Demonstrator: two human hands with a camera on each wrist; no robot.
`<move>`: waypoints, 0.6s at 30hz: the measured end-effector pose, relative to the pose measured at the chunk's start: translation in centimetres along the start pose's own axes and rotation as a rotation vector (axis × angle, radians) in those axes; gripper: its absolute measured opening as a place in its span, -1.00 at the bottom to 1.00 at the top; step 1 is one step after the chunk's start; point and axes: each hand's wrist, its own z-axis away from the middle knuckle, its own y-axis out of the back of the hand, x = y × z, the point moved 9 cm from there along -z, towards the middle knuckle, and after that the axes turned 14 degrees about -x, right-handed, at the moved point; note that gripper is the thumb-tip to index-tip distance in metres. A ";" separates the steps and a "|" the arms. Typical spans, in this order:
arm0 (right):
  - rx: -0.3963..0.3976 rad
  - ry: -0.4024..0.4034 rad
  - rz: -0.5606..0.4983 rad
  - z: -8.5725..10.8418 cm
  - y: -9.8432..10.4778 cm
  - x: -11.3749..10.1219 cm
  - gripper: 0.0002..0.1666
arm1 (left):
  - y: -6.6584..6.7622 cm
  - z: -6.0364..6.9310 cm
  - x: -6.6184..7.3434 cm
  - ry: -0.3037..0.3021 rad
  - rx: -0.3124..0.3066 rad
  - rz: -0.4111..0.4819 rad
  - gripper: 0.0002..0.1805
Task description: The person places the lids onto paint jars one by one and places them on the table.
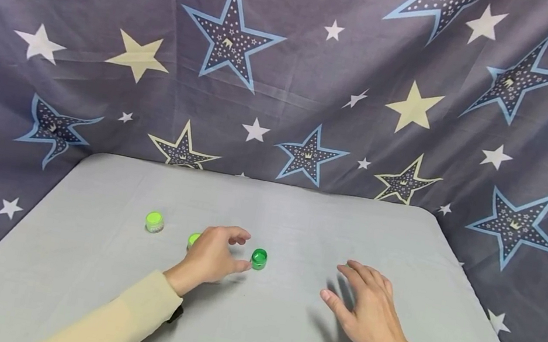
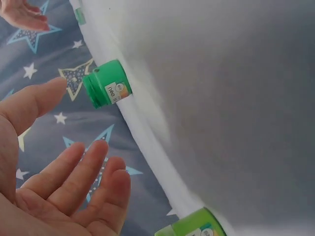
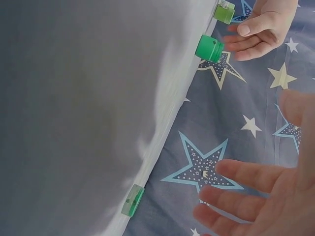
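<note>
Head view: midway between the grey table's [image 1: 260, 334] side edges, a green jar [image 1: 258, 259] stands mouth up, axis vertical, beside the left hand [image 1: 214, 253], fingers loosely curved, released; right hand [image 1: 370, 312] likewise. Left wrist: smooth, labelled, cylindrical wall. Right wrist: flat, translucent green piece [image 3: 133, 200].
</note>
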 end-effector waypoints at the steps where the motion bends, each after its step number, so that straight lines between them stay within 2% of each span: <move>1: 0.000 -0.001 -0.001 0.0 0.0 0.0 -0.35 | -0.1 -0.2 -0.1 0.002 -0.009 0.009 -0.44; 8: 0.006 0.001 -0.004 -0.1 0.1 -0.1 -0.35 | -1.2 -1.3 -0.6 0.053 -0.075 0.033 -0.36; 18: 0.020 0.007 -0.006 -0.2 0.3 -0.2 -0.36 | -2.1 -2.2 -0.4 0.107 -0.135 -0.033 -0.38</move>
